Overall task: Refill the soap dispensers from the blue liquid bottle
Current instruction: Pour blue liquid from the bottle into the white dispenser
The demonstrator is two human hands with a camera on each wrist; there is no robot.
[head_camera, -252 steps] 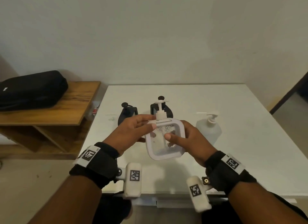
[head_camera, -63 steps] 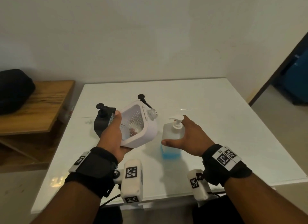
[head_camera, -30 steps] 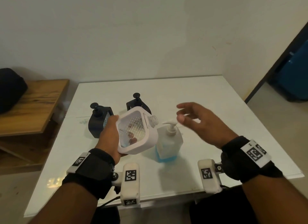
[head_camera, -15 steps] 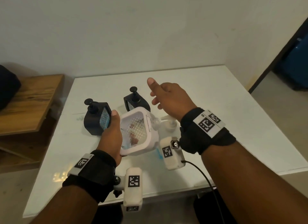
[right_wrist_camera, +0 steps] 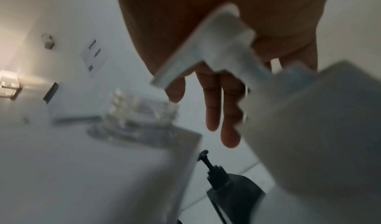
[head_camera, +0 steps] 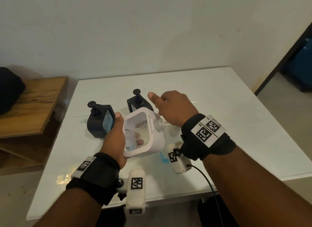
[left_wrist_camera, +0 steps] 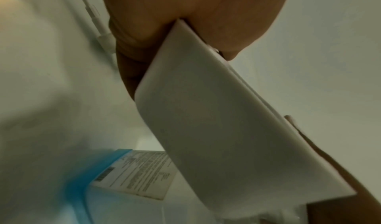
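My left hand (head_camera: 116,134) grips a white square soap dispenser (head_camera: 143,134) tilted above the white table (head_camera: 236,125); its clear neck (head_camera: 158,124) has no pump on it and points right. The same dispenser (left_wrist_camera: 226,113) fills the left wrist view. The blue liquid bottle (head_camera: 164,157) stands just right of it, mostly hidden, with only its blue base showing. My right hand (head_camera: 170,107) hovers over that bottle with fingers straight. In the right wrist view the bottle's white pump head (right_wrist_camera: 216,48) lies right under the palm. I cannot tell whether it touches.
Two black pump dispensers stand behind, one at the left (head_camera: 99,123) and one in the middle (head_camera: 138,103). A wooden side table (head_camera: 33,105) with a black bag (head_camera: 8,91) sits to the left. The table's near edge is close to my wrists.
My right hand let go of the blue bottle, lifted, and swung left to hover over its pump. The left hand kept holding the tilted white dispenser.
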